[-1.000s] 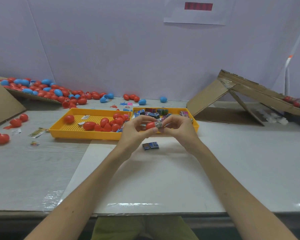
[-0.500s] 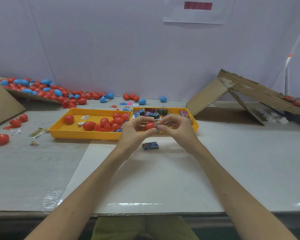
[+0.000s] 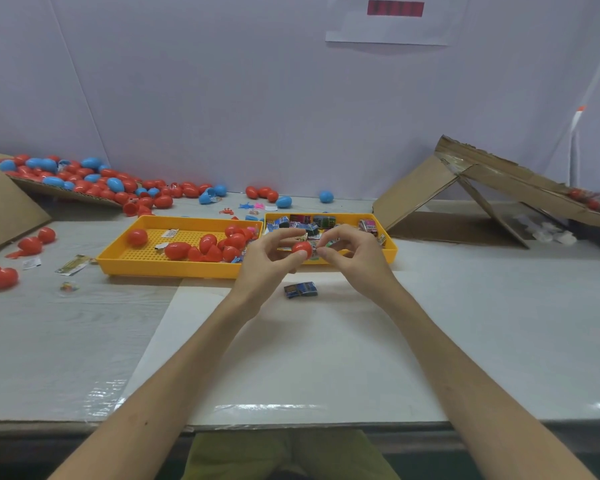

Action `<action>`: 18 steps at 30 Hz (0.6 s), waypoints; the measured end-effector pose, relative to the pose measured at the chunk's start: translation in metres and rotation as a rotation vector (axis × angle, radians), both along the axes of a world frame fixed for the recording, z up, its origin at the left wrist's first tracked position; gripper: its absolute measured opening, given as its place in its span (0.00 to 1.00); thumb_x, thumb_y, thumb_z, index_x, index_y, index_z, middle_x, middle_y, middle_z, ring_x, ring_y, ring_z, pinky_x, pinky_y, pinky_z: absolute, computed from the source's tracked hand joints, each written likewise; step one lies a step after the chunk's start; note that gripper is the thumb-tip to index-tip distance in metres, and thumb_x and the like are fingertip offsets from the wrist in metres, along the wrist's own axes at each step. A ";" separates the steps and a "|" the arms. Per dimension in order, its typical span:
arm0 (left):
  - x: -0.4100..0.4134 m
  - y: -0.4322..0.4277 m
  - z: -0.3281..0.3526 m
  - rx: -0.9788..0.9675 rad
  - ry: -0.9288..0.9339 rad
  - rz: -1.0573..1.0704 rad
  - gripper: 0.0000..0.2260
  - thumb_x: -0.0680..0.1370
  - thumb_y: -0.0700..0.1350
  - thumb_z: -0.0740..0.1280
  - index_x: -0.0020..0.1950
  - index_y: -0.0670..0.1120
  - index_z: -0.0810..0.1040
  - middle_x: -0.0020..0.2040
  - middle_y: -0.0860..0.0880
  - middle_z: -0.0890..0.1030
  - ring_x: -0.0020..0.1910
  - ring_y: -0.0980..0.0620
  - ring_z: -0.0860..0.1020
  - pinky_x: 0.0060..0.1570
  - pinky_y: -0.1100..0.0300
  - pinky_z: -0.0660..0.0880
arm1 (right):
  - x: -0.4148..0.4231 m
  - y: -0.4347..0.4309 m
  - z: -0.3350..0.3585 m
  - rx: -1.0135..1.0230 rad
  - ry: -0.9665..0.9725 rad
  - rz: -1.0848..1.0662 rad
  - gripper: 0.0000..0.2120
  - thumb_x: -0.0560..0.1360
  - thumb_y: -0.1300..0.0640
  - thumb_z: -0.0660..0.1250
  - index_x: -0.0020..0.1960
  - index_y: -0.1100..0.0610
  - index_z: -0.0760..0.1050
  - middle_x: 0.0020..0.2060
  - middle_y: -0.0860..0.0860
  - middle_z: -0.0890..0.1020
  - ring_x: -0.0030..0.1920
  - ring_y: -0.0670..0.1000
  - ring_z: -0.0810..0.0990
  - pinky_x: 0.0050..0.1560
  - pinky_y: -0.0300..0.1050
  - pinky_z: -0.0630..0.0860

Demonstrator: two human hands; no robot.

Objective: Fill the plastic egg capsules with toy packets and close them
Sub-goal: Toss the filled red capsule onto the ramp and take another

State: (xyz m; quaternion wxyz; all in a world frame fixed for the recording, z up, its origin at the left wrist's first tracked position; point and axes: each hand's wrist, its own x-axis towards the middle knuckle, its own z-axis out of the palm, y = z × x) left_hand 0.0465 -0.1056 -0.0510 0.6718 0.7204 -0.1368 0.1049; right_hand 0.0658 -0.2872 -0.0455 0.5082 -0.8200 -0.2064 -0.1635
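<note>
DESK: What has changed at the bench in the last second?

PHOTOGRAPHER: The toy packet has gone in. 1 second ago a silvery strip of it showed plainly between the 2 hands. Now only a sliver shows at the mouth of the red capsule half.

DESK: Who holds what?

PHOTOGRAPHER: The left hand has thumb and fingers curled round the capsule half, held off the table in front of the packet tray. The right hand has thumb and forefinger pinched together on the packet's exposed end.

DESK: What does that mean for the job?

PHOTOGRAPHER: In my judgement the filling of this egg is nearly done. A last push should seat the packet, and then the other half must be found and pressed on. No second half shows in either hand.

DESK: And around them?

PHOTOGRAPHER: 1 blue packet lies on the white sheet just below the hands. The capsule tray to the left holds red capsules. More red and blue eggs are heaped by the wall, and a cardboard ramp stands at right.

DESK: Any wording we can quote?

PHOTOGRAPHER: None. The wall notice carries a dark red strip, blurred beyond reading. The print on the packets and paper slips is too small to make out.
</note>
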 end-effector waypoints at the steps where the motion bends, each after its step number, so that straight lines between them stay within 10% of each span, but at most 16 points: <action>1: 0.001 0.000 0.000 -0.002 -0.007 0.019 0.11 0.77 0.44 0.74 0.56 0.56 0.81 0.53 0.53 0.84 0.50 0.58 0.83 0.43 0.63 0.80 | 0.000 0.000 0.000 -0.005 -0.003 0.001 0.07 0.76 0.58 0.73 0.45 0.47 0.80 0.49 0.46 0.82 0.46 0.42 0.81 0.44 0.32 0.75; 18: 0.004 0.002 -0.003 0.174 -0.154 0.121 0.09 0.75 0.42 0.76 0.50 0.55 0.82 0.48 0.59 0.83 0.48 0.62 0.81 0.47 0.69 0.77 | 0.000 0.003 -0.004 -0.062 -0.002 0.014 0.03 0.77 0.60 0.71 0.47 0.53 0.80 0.49 0.43 0.78 0.46 0.41 0.79 0.44 0.37 0.74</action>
